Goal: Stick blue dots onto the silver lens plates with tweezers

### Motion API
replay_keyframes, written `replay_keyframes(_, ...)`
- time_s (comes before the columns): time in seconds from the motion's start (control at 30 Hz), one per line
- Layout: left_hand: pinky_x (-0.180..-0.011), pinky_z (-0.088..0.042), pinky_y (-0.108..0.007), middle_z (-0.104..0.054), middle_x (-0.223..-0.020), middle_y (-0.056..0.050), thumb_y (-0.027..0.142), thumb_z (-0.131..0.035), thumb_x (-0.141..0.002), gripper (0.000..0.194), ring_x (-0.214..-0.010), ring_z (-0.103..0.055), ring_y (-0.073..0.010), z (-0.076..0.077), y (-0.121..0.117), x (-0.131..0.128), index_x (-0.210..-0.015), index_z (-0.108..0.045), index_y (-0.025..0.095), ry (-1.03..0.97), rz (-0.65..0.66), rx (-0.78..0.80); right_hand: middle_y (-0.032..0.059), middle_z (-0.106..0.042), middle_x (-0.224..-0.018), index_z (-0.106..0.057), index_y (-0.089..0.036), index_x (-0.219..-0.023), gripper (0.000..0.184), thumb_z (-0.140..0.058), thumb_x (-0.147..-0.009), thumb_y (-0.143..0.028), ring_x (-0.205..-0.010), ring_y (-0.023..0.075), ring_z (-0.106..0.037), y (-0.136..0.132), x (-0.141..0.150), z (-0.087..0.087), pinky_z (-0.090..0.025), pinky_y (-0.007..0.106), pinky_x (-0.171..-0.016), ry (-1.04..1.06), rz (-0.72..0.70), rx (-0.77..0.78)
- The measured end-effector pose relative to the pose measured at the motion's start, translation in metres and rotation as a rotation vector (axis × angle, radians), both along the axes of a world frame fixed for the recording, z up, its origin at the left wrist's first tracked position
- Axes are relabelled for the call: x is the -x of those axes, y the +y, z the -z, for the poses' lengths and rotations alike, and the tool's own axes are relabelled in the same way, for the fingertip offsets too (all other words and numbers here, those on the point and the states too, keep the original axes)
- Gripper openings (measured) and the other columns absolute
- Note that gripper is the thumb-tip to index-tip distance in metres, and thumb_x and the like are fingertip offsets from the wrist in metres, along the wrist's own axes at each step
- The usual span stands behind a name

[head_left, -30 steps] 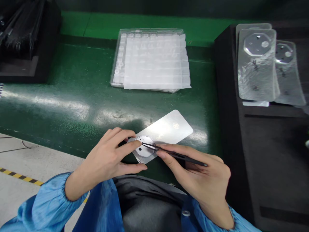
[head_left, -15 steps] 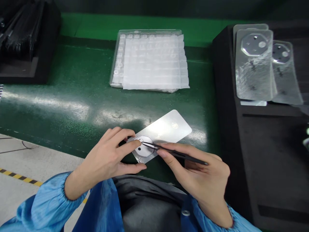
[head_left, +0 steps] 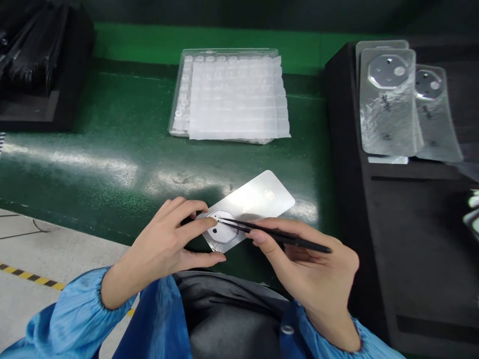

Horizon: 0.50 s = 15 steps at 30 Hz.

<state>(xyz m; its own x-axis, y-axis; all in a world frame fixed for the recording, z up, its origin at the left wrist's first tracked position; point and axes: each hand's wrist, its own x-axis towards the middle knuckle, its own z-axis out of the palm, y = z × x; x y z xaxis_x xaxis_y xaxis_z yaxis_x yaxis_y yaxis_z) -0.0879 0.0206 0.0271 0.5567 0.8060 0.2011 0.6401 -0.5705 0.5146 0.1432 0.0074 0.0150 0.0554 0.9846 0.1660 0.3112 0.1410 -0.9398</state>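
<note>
A silver phone back cover (head_left: pixel 258 199) with an octagonal camera plate (head_left: pixel 221 230) lies on the green belt near its front edge. My left hand (head_left: pixel 168 249) pinches the cover's near end, forefinger and thumb on either side of the octagon. My right hand (head_left: pixel 310 269) grips black tweezers (head_left: pixel 277 234). Their tips rest on the upper left part of the octagon, close to my left forefinger. Whether the tips hold a small part is too fine to see.
A clear tray (head_left: pixel 179 107) of small parts under a white sheet (head_left: pixel 239 99) lies farther back on the belt. A black block (head_left: pixel 411 224) at the right carries several more covers (head_left: pixel 389 104). Dark trays (head_left: pixel 33 50) sit at the far left.
The tweezers' tips have slid slightly left and up on the octagon, and my right hand has drawn back a little along them. My left hand has kept its hold.
</note>
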Motion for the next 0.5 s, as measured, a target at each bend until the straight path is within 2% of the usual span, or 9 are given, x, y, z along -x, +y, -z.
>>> replay_keyframes(0.23,-0.080,-0.059,-0.044,-0.073,-0.112,-0.017,0.040,-0.079,-0.091,0.032,-0.093,-0.068,-0.0275,0.0036,-0.0033,0.0008,-0.107,-0.070,0.014,-0.066,-0.022,-0.069,-0.0001,-0.083,-0.090,-0.080,-0.027,-0.096,0.014,-0.084,-0.086,-0.018,-0.076,0.0226,-0.081,-0.0002,-0.0003,0.0043,-0.070,0.032,-0.072,0.048,0.003,0.014)
replay_keyframes(0.47,-0.080,-0.061,-0.047,-0.074,-0.113,-0.017,0.041,-0.079,-0.090,0.032,-0.094,-0.069,-0.0296,0.0056,-0.0057,0.0012,-0.106,-0.070,0.014,-0.073,-0.028,-0.082,0.0008,-0.080,-0.082,-0.078,-0.025,-0.093,0.002,-0.079,-0.092,-0.026,-0.071,0.0197,-0.079,0.0000,-0.0030,0.0019,-0.066,0.026,-0.063,0.067,-0.009,0.013)
replay_keyframes(0.5,-0.080,-0.061,-0.047,-0.074,-0.114,-0.017,0.041,-0.079,-0.090,0.032,-0.094,-0.069,-0.0297,0.0065,-0.0060,0.0013,-0.106,-0.070,0.014,-0.078,-0.031,-0.083,0.0010,-0.080,-0.081,-0.077,-0.024,-0.091,0.005,-0.077,-0.094,-0.028,-0.071,0.0197,-0.079,0.0008,-0.0028,0.0006,-0.065,0.026,-0.064,0.071,-0.009,0.017)
